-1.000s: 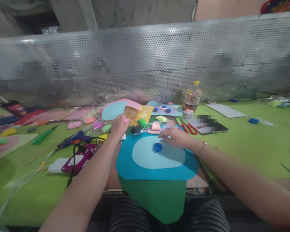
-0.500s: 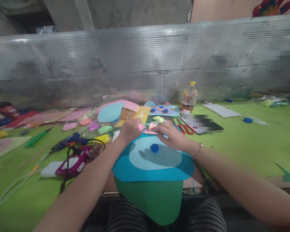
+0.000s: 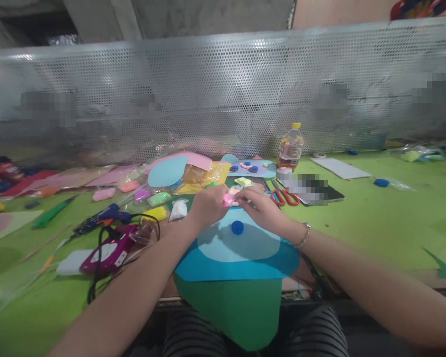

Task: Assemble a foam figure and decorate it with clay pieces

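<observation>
My left hand [image 3: 207, 207] and my right hand [image 3: 260, 207] meet over the far edge of a blue paper shape [image 3: 238, 258]. Both pinch a small pink lump of clay [image 3: 228, 200] between their fingertips. A blue bottle cap [image 3: 237, 227] lies on the light blue oval [image 3: 241, 245] glued on the blue shape, just below my hands. A green paper piece [image 3: 230, 307] hangs under the blue one over the table edge. A bracelet sits on my right wrist.
Bags of coloured clay [image 3: 159, 198], a blue glue gun [image 3: 102, 216], a magenta device with a black cord [image 3: 109, 248] and a green cutter [image 3: 54, 213] lie left. Red scissors [image 3: 284, 197], a bottle [image 3: 290, 148] and a phone sit right. A perforated metal screen [image 3: 223, 94] stands behind.
My left hand came from the clay bags at the back to the middle. My right hand rose off the paper to meet it, and both now pinch the pink clay.
</observation>
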Demonstrator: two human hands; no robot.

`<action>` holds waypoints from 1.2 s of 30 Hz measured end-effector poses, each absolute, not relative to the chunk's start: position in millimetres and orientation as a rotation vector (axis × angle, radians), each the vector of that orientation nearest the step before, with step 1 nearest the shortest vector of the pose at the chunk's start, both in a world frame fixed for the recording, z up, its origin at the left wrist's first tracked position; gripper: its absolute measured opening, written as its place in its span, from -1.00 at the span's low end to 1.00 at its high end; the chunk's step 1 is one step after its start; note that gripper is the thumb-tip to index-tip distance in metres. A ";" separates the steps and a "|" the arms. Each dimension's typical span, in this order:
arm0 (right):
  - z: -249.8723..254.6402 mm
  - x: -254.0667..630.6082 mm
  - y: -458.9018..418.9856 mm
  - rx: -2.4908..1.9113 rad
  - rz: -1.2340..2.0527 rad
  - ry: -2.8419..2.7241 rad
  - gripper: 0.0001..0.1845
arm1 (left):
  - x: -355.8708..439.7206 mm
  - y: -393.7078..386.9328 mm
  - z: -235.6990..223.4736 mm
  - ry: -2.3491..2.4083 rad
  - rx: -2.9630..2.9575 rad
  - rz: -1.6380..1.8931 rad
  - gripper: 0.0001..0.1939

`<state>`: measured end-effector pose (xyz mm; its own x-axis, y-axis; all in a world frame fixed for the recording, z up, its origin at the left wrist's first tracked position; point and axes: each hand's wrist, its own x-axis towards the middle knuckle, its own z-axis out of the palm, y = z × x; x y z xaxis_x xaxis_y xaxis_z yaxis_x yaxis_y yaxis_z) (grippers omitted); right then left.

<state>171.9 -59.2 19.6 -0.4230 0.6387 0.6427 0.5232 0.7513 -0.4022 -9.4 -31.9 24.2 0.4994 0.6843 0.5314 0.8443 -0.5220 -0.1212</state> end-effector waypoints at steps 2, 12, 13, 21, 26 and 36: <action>19.5 170.5 -57.8 -0.957 0.223 -2.029 -0.84 | -8.7 -32.7 22.5 -1.157 -2.391 -0.633 -0.70; 26.6 171.3 -58.5 -1.100 0.596 -1.886 -0.87 | -6.3 -28.7 25.1 -0.798 -2.410 -0.471 -0.72; 26.2 171.4 -57.9 -1.101 0.593 -1.893 -0.88 | -5.6 -27.9 23.6 -0.788 -2.408 -0.460 -0.72; 22.6 174.0 -53.3 -1.081 0.631 -1.994 -0.86 | 2.3 -31.6 15.6 -0.879 -2.405 -0.416 -0.84; 20.9 175.2 -52.7 -1.074 0.727 -1.991 -0.89 | 4.2 -33.9 14.7 -0.888 -2.436 -0.436 -0.83; 20.7 178.1 -47.3 -1.137 0.814 -1.993 -0.80 | -1.0 -26.9 9.1 -0.940 -2.516 -0.547 -0.82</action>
